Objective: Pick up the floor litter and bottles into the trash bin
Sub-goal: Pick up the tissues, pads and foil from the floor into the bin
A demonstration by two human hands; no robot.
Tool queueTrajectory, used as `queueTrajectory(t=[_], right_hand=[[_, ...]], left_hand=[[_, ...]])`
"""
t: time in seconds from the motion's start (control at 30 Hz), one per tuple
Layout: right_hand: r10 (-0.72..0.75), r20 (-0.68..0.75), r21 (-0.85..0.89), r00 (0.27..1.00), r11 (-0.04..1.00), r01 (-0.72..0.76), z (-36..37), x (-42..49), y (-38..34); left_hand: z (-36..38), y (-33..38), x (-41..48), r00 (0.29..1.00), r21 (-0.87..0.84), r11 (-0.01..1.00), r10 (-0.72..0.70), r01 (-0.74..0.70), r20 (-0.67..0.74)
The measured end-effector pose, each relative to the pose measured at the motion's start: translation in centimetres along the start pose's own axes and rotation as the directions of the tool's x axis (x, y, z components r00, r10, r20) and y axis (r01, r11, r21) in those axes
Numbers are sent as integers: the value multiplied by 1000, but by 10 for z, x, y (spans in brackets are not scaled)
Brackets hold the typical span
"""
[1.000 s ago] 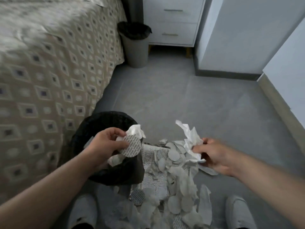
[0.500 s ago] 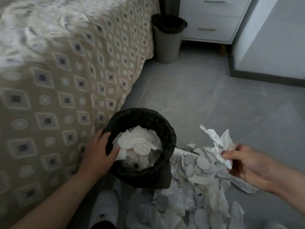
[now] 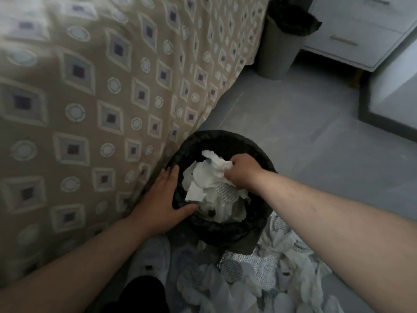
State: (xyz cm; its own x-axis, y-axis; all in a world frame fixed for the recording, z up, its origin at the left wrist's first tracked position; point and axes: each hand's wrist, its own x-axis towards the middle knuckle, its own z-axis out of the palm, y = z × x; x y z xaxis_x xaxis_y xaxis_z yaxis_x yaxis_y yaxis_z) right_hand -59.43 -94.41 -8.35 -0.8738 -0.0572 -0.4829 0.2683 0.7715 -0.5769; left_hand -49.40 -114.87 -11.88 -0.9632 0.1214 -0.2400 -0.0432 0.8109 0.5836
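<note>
A round trash bin (image 3: 228, 229) lined with a black bag stands on the floor beside the bed, partly filled with white paper scraps and a round dotted pad. My right hand (image 3: 241, 172) is over the bin's opening, closed on a crumpled white tissue (image 3: 217, 162). My left hand (image 3: 163, 199) rests flat against the bin's left rim, fingers spread along it. A pile of floor litter (image 3: 259, 283), white paper pieces and round pads on a silvery sheet, lies just below and right of the bin. No bottles are in view.
The bed with a patterned beige cover (image 3: 90, 109) fills the left side. A second grey bin (image 3: 279, 46) with a black liner stands at the back by a white drawer unit (image 3: 361, 35). My white shoe (image 3: 153, 260) is next to the near bin. Grey floor (image 3: 304, 123) stretches to the right.
My right hand has carried the crumpled tissue from beside the litter pile to over the bin's opening. My left hand stays on the bin's left rim. The view has tilted down and left.
</note>
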Motion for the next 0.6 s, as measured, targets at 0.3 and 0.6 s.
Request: queueTrajectory(t=[0.3,0.6], right_hand=[[-149,-70,-198,986,971,133,-30,-38,-7],[147,-202,7,968,989,-149,-114,-174,192]], left_hand=[[-16,18,3,989,109,991,95,-83,-112],[79,97,-70,614,226,733,315,-642,723]])
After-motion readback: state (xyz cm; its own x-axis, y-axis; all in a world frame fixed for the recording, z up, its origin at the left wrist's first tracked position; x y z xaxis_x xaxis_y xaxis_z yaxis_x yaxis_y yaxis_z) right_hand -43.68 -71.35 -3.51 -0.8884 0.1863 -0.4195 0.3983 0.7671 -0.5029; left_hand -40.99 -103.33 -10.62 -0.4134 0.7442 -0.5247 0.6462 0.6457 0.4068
